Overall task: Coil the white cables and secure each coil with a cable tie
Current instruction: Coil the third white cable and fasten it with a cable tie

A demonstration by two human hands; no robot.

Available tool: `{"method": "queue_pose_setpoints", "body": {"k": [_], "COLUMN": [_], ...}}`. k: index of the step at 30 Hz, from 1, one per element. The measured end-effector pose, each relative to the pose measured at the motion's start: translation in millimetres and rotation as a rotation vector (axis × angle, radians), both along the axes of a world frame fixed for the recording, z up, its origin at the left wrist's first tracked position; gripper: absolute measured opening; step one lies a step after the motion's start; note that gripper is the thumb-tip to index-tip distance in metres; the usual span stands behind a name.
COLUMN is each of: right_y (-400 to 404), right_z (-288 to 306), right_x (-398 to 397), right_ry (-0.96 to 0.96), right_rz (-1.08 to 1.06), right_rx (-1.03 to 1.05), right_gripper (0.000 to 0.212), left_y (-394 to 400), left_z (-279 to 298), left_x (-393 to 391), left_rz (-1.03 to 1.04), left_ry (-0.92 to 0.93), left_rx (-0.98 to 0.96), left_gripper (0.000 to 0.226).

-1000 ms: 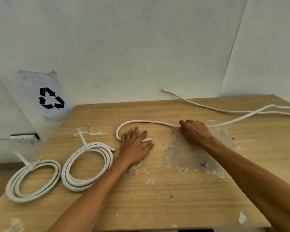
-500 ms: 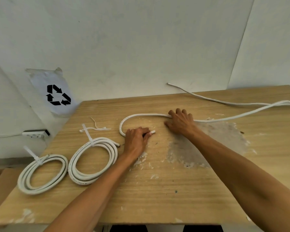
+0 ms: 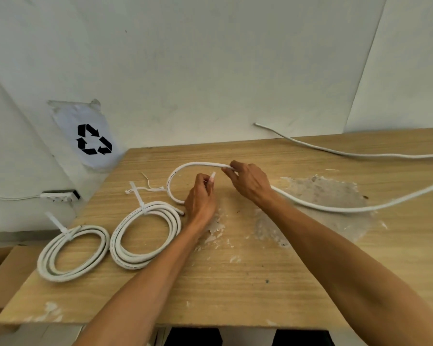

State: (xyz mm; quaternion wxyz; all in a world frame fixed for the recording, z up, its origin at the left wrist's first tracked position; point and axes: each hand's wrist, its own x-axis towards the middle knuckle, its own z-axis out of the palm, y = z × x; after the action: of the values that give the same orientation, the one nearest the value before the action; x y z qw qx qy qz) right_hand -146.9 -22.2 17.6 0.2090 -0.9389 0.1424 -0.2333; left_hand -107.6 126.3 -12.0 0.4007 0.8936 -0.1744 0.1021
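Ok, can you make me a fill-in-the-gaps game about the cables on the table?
1. The number of finished coils lying on the table is ____.
2. The cut end of the loose cable is pinched by the ____ hand.
3. The right hand grips the same cable farther along, and both hands are ____ on it.
4. The black sign on the wall has ____ arrows.

Missing words: two; left; closed; three
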Motion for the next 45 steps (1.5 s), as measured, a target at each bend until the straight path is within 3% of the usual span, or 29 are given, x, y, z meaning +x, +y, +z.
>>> {"method": "queue_pose_setpoints", "body": {"k": [6,11,18,22,28,30,33,39,42,45], "right_y": [0.5,3.3,20.5,27.1,49.8,51.7,41.4,25.3,9.9,-12.4], "right_z": [0.0,9.0,17.1,18.1,-8.8,-12.9,-12.4,-20.1,-14.6,-11.6], "right_x": [-12.1,-18.5,-31.8,-39.1,-49.2,-53.7,-55.6,-63.1,-73.2,-81.1], "right_ry": [-0.03,-0.162,-0.297,-0.345,-0.319,-0.313,-0.36,-0.324,-0.138,0.079], "right_rz": [0.035,-0.036,-0.101,-0.121,0.051,0.097,0.132,0.123,0.098,0.088], "right_rx": [0.166,0.403,0.484,0.401,0.035,-0.025,-0.115,-0.172,-0.144,-0.216], "right_gripper": [0.042,0.046,0.046,0.038,0.03,0.031,0.026,0.055,0.075,0.08], "left_y": [-4.4,-17.1,-37.5,-38.7,-36.9,-34.8,-23.7,-4.4,8.9,30.0], "left_z": [18.9,41.9,47.3,58.1,59.7,57.8,57.6,56.4,46.3,36.1], "left_x": [5.8,16.4,8.5,15.2,18.4,17.0,19.0,13.8,17.4,27.7], "left_rz": [-0.161,-0.059,-0.065,-0.115,-0.296,-0.383,-0.506,-0.556,-0.492,-0.449], "left_ry": [0.226,0.489,0.563,0.782,1.2,1.267,1.325,1.305,1.226,1.161], "left_rx": [-0.416,-0.879,-0.87,-1.068,-1.642,-1.73,-1.714,-1.531,-1.422,-1.357], "left_gripper": [0.032,0.034,0.042,0.036,0.043,0.044,0.043,0.043,0.044,0.042]}}
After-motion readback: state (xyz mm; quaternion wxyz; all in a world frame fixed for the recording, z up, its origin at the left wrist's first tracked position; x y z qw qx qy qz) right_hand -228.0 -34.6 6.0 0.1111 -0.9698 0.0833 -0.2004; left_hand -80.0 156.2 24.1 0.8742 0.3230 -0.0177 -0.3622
